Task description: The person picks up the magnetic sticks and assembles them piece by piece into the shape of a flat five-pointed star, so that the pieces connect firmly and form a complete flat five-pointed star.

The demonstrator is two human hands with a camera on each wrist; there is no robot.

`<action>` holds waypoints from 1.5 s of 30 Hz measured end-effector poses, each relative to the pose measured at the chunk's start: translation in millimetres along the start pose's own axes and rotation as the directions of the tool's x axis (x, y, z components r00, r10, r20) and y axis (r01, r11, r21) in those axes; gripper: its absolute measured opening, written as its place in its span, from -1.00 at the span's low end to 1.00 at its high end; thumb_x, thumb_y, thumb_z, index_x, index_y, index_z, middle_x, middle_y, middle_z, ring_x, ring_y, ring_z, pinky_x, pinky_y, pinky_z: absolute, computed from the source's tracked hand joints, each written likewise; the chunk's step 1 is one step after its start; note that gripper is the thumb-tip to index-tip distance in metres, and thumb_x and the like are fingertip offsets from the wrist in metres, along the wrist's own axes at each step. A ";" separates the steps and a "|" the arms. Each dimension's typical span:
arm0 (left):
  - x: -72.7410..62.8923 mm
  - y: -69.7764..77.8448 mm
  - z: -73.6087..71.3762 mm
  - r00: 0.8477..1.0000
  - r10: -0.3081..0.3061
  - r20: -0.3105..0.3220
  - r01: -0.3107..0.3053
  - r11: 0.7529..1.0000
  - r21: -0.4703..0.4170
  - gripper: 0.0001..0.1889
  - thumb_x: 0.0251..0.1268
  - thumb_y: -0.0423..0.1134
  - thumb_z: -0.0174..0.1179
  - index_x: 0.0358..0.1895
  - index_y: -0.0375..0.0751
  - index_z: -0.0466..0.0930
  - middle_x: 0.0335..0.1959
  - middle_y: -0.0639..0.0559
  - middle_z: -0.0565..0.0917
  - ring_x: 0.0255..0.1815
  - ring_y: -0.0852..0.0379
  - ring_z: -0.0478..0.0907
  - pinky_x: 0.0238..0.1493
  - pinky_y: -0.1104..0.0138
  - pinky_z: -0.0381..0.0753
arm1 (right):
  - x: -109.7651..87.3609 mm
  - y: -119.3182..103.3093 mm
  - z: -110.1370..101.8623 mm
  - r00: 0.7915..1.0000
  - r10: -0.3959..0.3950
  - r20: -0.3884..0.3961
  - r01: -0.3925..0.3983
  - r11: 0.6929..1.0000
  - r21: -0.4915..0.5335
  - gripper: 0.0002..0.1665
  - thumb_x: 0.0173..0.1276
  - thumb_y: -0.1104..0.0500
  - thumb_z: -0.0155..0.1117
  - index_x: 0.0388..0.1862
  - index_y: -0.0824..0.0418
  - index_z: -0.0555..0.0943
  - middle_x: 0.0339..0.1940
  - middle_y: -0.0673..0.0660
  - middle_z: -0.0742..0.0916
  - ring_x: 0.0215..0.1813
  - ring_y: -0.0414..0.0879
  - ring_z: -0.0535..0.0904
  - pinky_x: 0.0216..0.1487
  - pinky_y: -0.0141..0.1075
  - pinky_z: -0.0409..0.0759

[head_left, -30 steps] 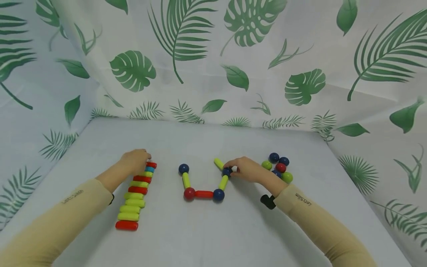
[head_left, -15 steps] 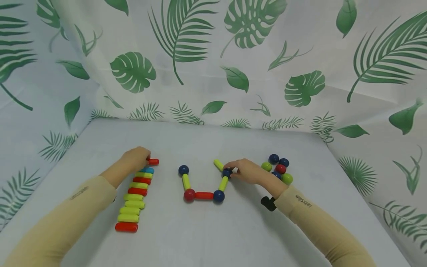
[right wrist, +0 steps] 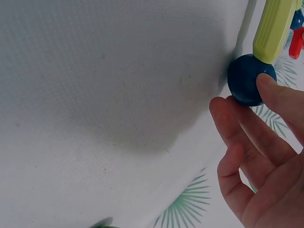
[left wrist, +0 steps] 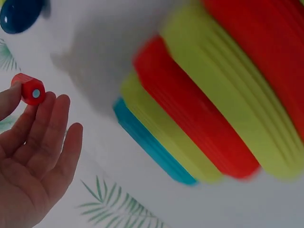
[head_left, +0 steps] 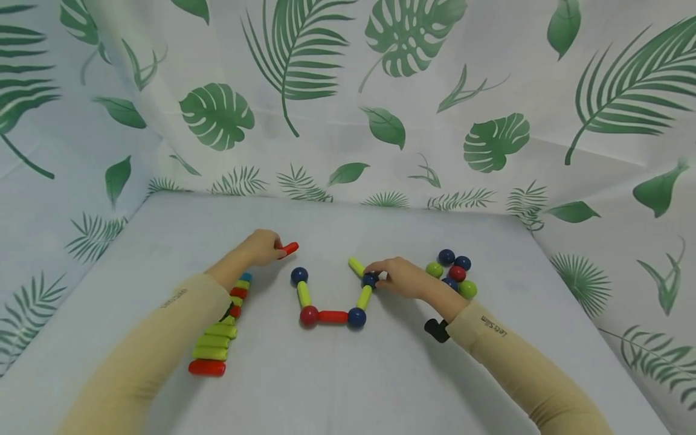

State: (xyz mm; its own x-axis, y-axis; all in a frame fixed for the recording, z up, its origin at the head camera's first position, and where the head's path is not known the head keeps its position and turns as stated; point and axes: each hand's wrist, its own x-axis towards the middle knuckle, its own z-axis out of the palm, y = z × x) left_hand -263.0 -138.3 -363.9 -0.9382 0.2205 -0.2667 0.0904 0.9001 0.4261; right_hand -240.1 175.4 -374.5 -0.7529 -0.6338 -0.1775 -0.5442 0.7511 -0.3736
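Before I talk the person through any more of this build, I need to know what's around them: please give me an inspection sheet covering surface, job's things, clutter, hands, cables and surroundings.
Surface: pale tabletop, shadows below both arms.
Job's things: open chain of balls and rods in the middle; row of coloured rods at left, partly hidden by the left sleeve; loose balls at right.
Clutter: nothing seen; the black item near the right cuff looks worn.
Hands: left hand pinches a red rod; right hand holds a dark blue ball of the chain.
Cables: nothing seen.
Surroundings: white leaf-print cloth behind and at both sides.
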 end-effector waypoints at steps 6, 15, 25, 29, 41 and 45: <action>8.2 18.1 11.6 0.999 0.031 0.033 -0.029 0.996 -0.084 -0.73 0.28 -0.22 0.10 -0.13 -0.41 0.55 -0.36 -0.09 0.58 -0.34 0.06 0.45 -0.29 0.33 0.48 | 0.7 -0.1 1.1 0.999 -0.032 -0.017 0.031 0.999 -0.010 -0.57 0.24 0.34 0.21 0.12 0.19 0.52 0.04 0.12 0.62 0.12 0.01 0.49 0.11 -0.14 0.43; 12.7 32.4 22.7 0.995 -0.006 0.102 0.021 0.988 -0.151 -0.65 0.30 -0.16 0.09 -0.02 -0.40 0.51 -0.20 -0.13 0.55 -0.36 0.10 0.49 -0.41 0.35 0.57 | -0.7 -3.9 -2.3 0.998 -0.049 -0.032 0.048 0.998 -0.031 -0.56 0.23 0.36 0.21 0.12 0.22 0.51 0.03 0.14 0.63 0.11 0.03 0.50 0.11 -0.12 0.43; 14.4 40.8 30.2 0.994 -0.031 0.107 0.045 0.991 -0.127 -0.66 0.30 -0.14 0.09 -0.02 -0.34 0.52 -0.20 -0.10 0.55 -0.32 0.09 0.47 -0.39 0.37 0.54 | -1.9 -4.3 -2.6 0.999 -0.026 -0.031 0.024 0.999 -0.039 -0.56 0.25 0.34 0.20 0.13 0.20 0.50 0.05 0.15 0.62 0.13 0.03 0.49 0.12 -0.11 0.42; 14.5 44.8 33.1 0.995 -0.021 0.102 0.032 0.993 -0.114 -0.68 0.29 -0.15 0.10 -0.04 -0.34 0.54 -0.22 -0.09 0.56 -0.32 0.10 0.46 -0.38 0.39 0.51 | -1.2 -3.1 -0.5 0.999 -0.036 -0.033 0.035 0.999 -0.041 -0.56 0.25 0.35 0.20 0.13 0.20 0.50 0.03 0.14 0.63 0.12 0.03 0.50 0.11 -0.12 0.43; 14.8 51.2 37.6 0.995 -0.008 0.099 0.018 0.995 -0.094 -0.70 0.30 -0.16 0.09 -0.08 -0.34 0.55 -0.23 -0.09 0.56 -0.31 0.11 0.45 -0.37 0.40 0.49 | 3.2 -0.2 3.5 0.998 -0.047 -0.031 0.046 0.998 -0.033 -0.57 0.23 0.36 0.21 0.10 0.15 0.51 -0.02 0.12 0.64 0.07 -0.01 0.52 0.07 -0.15 0.46; 15.9 50.2 38.1 0.995 -0.008 0.103 0.018 0.995 -0.094 -0.70 0.31 -0.17 0.07 -0.06 -0.34 0.54 -0.21 -0.09 0.56 -0.30 0.11 0.45 -0.35 0.38 0.50 | 4.6 -0.4 4.8 0.998 -0.049 -0.028 0.049 0.999 -0.012 -0.57 0.23 0.37 0.21 0.10 0.14 0.51 0.00 0.12 0.64 0.08 -0.01 0.51 0.08 -0.15 0.46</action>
State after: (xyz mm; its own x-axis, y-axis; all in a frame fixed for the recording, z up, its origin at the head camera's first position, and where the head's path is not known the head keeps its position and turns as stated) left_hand -260.6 -75.3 -379.7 -0.8997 0.2508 -0.3573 0.0421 0.8645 0.5009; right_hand -241.5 171.4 -379.5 -0.7352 -0.6646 -0.1334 -0.5848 0.7214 -0.3709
